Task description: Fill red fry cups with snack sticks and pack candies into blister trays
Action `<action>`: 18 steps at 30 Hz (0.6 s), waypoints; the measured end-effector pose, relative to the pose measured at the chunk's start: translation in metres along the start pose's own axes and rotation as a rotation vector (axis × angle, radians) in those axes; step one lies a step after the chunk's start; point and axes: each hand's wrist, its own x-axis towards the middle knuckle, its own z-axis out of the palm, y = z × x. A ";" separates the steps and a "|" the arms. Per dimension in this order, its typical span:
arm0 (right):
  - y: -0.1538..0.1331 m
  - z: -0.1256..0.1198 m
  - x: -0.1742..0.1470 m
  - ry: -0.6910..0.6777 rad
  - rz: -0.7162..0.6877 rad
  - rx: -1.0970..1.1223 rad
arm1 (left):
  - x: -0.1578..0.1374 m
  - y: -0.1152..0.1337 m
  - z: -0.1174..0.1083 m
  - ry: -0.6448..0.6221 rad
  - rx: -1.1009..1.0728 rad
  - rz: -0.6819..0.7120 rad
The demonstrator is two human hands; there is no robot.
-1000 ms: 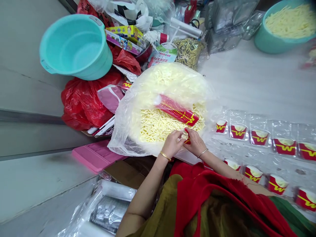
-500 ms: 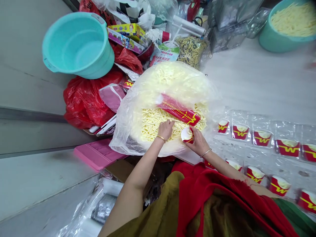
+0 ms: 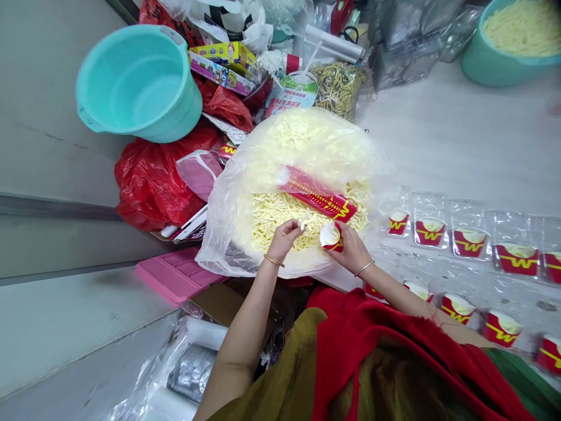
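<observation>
Drawn up and slightly back from the heap since half a second ago, the left hand (image 3: 284,237) now holds a few pale sticks (image 3: 302,225) at its fingertips, thumb and fingers closed in a small pinch. Meanwhile the right hand (image 3: 353,251) has hardly moved: it curls around one side of a red-and-white carton (image 3: 332,237), keeping the mouth uncovered and turned toward the left hand. That carton is over the near edge of the bag (image 3: 222,237), just beside the loose heap; some pale sticks show inside.

The carton is probably light thin card, stiff enough to stand a gentle hold but easily creased, so its outer wall below the rim is the place to grip. The sticks look light and perhaps soft or brittle; a loose pinch across several should suit. A stack (image 3: 331,204) of cartons lies on the heap, its far end under film.
</observation>
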 end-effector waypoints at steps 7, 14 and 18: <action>-0.020 0.004 0.011 0.011 -0.028 0.006 | -0.010 0.019 0.018 -0.179 0.029 -0.087; -0.020 -0.002 0.006 -0.012 -0.064 -0.038 | -0.017 0.036 0.038 -0.034 0.748 0.273; -0.013 0.000 0.000 -0.037 -0.078 -0.026 | -0.023 0.031 0.055 0.028 1.061 0.280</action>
